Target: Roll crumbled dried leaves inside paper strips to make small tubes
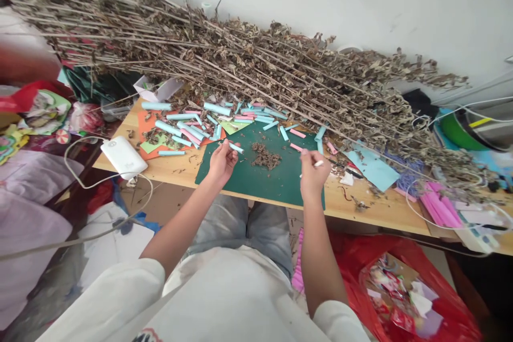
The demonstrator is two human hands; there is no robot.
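Observation:
My left hand (223,163) is closed on a light blue paper tube (236,148), over the left part of a green cutting mat (284,187). My right hand (315,173) is closed round a thin white stick (318,163), whose kind I cannot make out; one end pokes out beside the fingers. A pink paper tube (296,147) is by its fingertips. Between my hands lies a small heap of crumbled dry leaves (265,157). Several blue tubes (217,109) and pink tubes are scattered along the mat's far edge and on an orange sheet (149,120).
Long dried stalks with leaves (240,59) cover the table's back. On the left sits a white power bank (124,157) with a cable. Blue paper (372,164), blue string (412,175) and pink paper (441,203) lie rightward. A red rubbish bag (352,262) stands below at right.

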